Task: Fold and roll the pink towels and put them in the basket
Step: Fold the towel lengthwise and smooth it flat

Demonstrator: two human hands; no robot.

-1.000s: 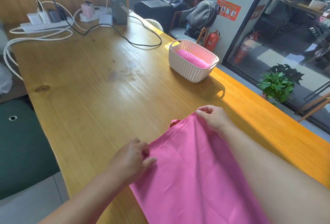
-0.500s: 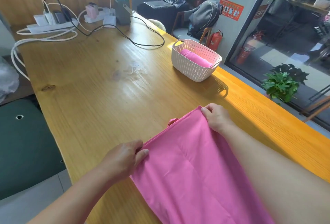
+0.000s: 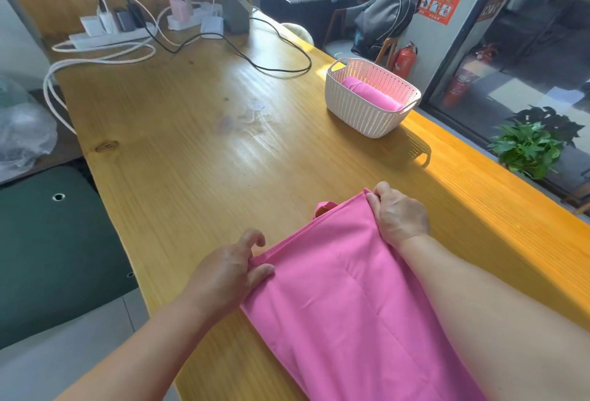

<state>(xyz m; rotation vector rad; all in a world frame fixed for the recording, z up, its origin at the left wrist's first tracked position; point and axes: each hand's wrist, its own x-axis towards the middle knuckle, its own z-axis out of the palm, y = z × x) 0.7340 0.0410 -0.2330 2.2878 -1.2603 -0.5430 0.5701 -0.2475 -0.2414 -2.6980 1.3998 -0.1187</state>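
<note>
A pink towel (image 3: 344,298) lies spread on the near part of the wooden table (image 3: 198,151) and runs off the bottom edge of the view. My left hand (image 3: 226,273) pinches its far left corner between thumb and fingers. My right hand (image 3: 397,214) grips the far right corner. A small hanging loop sticks out from the far edge between the hands. A white woven basket (image 3: 360,113) stands at the table's right edge beyond the towel, with a rolled pink towel (image 3: 370,95) inside it.
Power strips (image 3: 105,37), chargers and looping cables (image 3: 274,62) crowd the far end of the table. Bare wood lies between the towel and the basket. A chair with a grey backpack (image 3: 383,17), fire extinguishers and a plant (image 3: 526,145) stand to the right off the table.
Both hands keep hold of the towel's far corners and have drawn slightly nearer. The far edge of the towel now lies flatter on the table.
</note>
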